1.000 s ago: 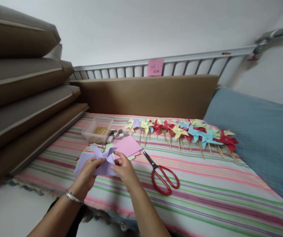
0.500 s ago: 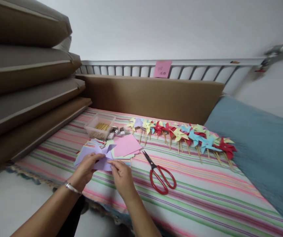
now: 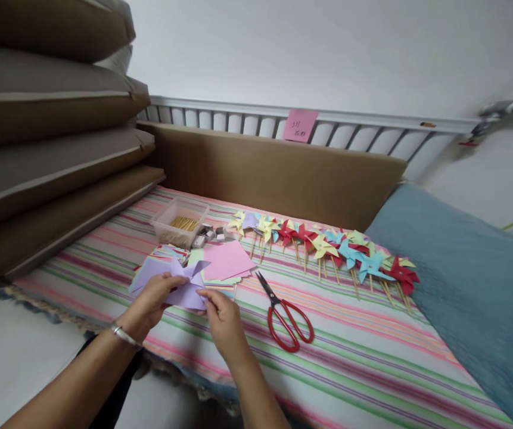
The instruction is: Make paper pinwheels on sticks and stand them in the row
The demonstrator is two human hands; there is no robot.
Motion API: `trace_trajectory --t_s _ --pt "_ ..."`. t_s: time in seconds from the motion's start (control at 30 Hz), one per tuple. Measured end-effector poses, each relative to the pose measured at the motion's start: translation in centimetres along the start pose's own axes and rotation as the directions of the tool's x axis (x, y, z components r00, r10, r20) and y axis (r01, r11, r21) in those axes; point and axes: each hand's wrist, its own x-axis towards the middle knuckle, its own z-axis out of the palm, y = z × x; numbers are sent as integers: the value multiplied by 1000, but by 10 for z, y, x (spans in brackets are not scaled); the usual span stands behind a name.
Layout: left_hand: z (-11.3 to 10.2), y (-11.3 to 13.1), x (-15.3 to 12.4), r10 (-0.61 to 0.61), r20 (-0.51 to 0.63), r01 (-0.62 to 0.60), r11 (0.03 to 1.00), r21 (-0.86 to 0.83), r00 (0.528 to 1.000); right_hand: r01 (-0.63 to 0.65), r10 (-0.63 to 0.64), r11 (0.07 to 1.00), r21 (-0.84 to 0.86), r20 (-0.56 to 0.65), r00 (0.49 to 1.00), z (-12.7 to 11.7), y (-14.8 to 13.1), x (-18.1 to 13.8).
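A purple paper pinwheel (image 3: 186, 293), partly folded, is held between both hands above the striped cloth. My left hand (image 3: 160, 296) pinches it from the left, thumb pressed near its centre where folded points meet. With closed fingertips, my right hand (image 3: 220, 311) grips its lower right corner. Under and behind it lie purple sheets (image 3: 151, 273) and a stack of pink paper squares (image 3: 227, 261) over other colours. Red-handled scissors (image 3: 283, 316) rest to the right of my right hand, blades pointing away from me.
Behind the paper stands a clear plastic box (image 3: 180, 221) of short wooden sticks, beside small white boxes (image 3: 209, 234). A row of finished pinwheels (image 3: 323, 247) on sticks stretches right. Stacked cushions (image 3: 59, 119) rise at left; a brown board (image 3: 274, 173) backs the striped cloth (image 3: 372, 351).
The camera view has tilted slightly. Both hands keep hold of the purple pinwheel, with only a small shift of the right fingers at its corner.
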Motion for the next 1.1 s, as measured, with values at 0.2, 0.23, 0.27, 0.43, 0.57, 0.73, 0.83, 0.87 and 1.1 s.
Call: trace_trajectory --t_s 0.2,0.23,0.27,0.43,0.57,0.73,0.83,0.87,1.1 --pt "-6 -3 2 7 21 -7 1000 12 1000 -60 60 998 -11 24 998 3 4 0" --pt "-6 -2 1 11 28 -12 1000 13 1000 -55 56 998 -24 26 998 3 4 0" --pt "-5 -2 0 15 35 -15 1000 14 999 -44 45 998 -36 29 999 3 4 0" --pt "-4 0 -3 15 32 -16 1000 21 999 59 -57 995 -83 31 998 1 -3 -1" --pt "-6 -1 -3 22 -3 -22 999 31 1000 107 -112 982 -156 -26 993 -2 -9 0" --pt "-6 -5 -1 32 -1 -31 998 58 999 67 -86 971 -231 -72 994 -2 -10 0" --pt "-3 -11 1 39 24 -41 996 74 999 51 -86 958 -281 -113 990 -3 -13 -2" --pt "-1 -14 1 44 42 -47 996 81 998 48 -89 954 -296 -125 988 -3 -14 -2" --pt "11 -29 0 29 109 -39 995 87 994 58 -138 880 -471 -136 981 -6 -8 -1"
